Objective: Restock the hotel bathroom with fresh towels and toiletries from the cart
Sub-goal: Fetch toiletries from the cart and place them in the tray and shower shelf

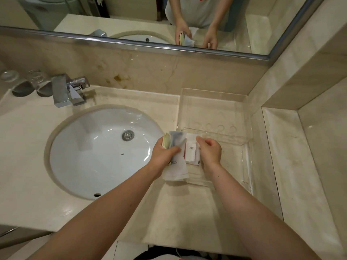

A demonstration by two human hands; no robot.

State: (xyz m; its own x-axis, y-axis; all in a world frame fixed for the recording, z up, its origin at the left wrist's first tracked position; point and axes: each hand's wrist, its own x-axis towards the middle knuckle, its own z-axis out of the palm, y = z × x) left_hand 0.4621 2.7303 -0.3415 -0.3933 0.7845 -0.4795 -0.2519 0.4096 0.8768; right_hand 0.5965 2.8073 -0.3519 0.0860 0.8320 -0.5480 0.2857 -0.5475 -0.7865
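My left hand (163,153) grips a bundle of toiletry packets (175,166), white and translucent sachets with a yellowish one at the left edge, held over the counter just right of the sink. My right hand (210,150) has its fingers curled and pinches the top of a small white packet (191,152) with dark print. That packet stands at the near left corner of a clear acrylic tray (216,109) on the marble counter. The tray's raised back section has round holes and holds nothing visible.
A white oval sink (97,152) with a metal drain fills the left. A chrome faucet (65,91) and two upturned glasses (28,83) stand behind it. A mirror (131,21) runs along the back wall; a marble ledge (300,166) borders the right.
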